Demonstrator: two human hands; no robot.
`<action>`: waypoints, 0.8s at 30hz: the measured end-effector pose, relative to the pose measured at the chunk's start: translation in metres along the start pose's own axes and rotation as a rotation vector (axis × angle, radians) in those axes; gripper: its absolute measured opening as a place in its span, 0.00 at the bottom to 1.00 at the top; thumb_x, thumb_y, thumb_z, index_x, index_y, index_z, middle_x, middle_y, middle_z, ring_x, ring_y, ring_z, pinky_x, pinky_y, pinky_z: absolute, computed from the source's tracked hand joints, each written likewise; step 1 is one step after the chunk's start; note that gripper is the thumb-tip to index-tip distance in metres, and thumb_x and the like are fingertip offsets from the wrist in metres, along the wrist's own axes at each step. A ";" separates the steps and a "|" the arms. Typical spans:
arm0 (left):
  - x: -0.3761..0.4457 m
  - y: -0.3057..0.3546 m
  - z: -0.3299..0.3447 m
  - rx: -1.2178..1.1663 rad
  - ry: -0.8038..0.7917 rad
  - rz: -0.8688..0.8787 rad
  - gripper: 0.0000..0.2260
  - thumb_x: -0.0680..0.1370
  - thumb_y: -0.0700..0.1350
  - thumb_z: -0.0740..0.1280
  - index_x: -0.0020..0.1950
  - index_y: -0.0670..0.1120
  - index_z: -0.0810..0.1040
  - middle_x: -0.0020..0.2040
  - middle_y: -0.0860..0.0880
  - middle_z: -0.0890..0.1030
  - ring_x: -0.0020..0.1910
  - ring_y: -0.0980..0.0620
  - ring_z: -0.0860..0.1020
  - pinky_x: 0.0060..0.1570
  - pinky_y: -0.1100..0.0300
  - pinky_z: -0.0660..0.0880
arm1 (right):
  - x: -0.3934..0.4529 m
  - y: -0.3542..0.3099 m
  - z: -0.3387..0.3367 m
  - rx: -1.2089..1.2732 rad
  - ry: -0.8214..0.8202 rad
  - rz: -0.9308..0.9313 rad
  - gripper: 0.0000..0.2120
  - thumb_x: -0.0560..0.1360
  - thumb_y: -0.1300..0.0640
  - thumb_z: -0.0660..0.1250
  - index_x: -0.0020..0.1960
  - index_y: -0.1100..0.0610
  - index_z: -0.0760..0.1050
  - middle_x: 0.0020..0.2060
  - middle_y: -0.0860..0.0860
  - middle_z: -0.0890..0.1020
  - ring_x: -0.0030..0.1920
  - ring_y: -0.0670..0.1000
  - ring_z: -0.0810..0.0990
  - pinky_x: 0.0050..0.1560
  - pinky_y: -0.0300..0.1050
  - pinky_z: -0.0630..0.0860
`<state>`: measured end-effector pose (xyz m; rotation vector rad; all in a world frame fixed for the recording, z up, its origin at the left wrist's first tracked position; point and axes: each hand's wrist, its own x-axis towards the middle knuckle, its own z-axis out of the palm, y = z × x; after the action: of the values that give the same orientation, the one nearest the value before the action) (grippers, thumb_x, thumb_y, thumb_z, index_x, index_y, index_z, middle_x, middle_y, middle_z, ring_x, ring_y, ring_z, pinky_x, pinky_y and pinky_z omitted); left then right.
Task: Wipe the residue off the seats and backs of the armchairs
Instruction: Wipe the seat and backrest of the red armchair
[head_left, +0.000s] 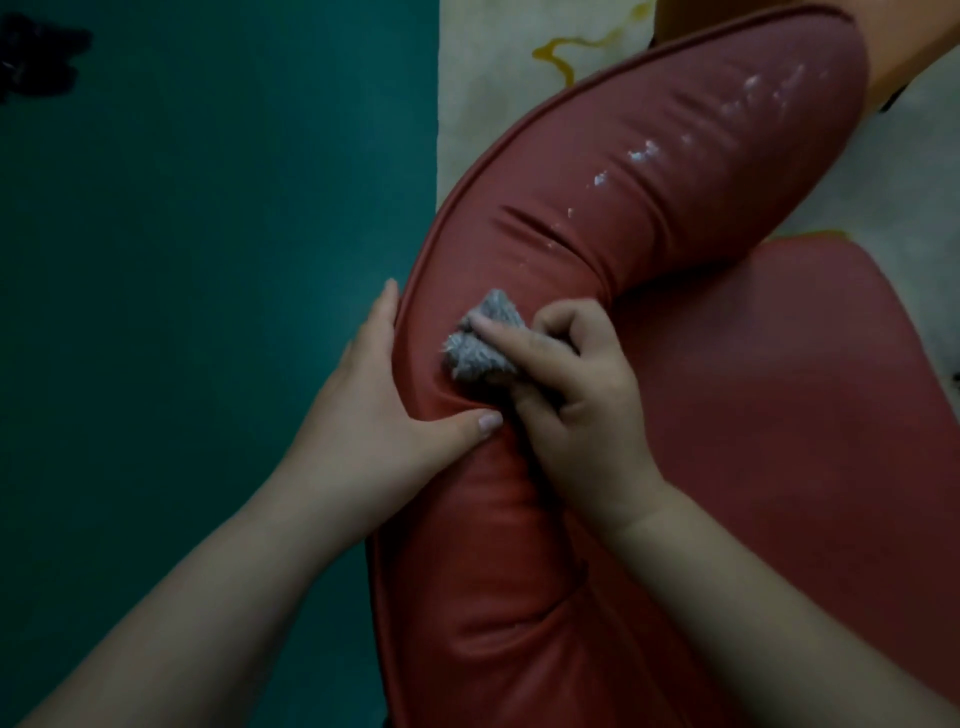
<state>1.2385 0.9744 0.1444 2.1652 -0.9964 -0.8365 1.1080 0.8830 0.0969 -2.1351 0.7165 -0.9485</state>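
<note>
A red leather armchair fills the right half of the view, its curved padded back (649, 171) arching over the seat (789, 415). White residue (644, 150) dots the upper part of the back. My right hand (576, 405) holds a small grey cloth (483, 343) and presses it onto the back with the forefinger stretched over it. My left hand (384, 410) grips the back's outer edge, fingers behind the rim, thumb on the front next to the cloth.
A dark teal floor (208, 312) lies left of the chair. A pale rug with yellow lines (519, 52) runs under and behind the chair. An orange object (904, 41) shows at the top right corner. Something dark (36, 57) sits at the top left.
</note>
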 end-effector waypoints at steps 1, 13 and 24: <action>0.003 0.000 -0.001 -0.007 -0.003 0.006 0.55 0.58 0.58 0.76 0.79 0.55 0.50 0.77 0.57 0.60 0.72 0.63 0.61 0.67 0.70 0.57 | 0.012 0.004 -0.001 -0.033 0.007 -0.011 0.20 0.70 0.67 0.65 0.61 0.58 0.78 0.45 0.54 0.69 0.47 0.51 0.72 0.53 0.43 0.72; 0.073 0.000 -0.019 -0.034 -0.224 0.187 0.58 0.53 0.64 0.75 0.79 0.57 0.51 0.75 0.61 0.61 0.70 0.66 0.63 0.65 0.72 0.59 | 0.042 0.021 0.005 -0.167 0.159 0.116 0.18 0.72 0.67 0.67 0.61 0.59 0.77 0.43 0.55 0.69 0.45 0.47 0.71 0.52 0.33 0.69; 0.113 0.016 -0.021 -0.104 -0.374 0.223 0.51 0.61 0.61 0.76 0.79 0.53 0.54 0.74 0.55 0.68 0.70 0.56 0.69 0.70 0.53 0.67 | 0.025 0.006 0.014 -0.110 0.291 0.320 0.19 0.72 0.66 0.67 0.62 0.56 0.75 0.43 0.54 0.69 0.46 0.43 0.70 0.53 0.31 0.67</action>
<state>1.3058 0.8800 0.1360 1.8049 -1.3171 -1.1804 1.1327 0.8665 0.0951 -1.9130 1.2392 -1.0704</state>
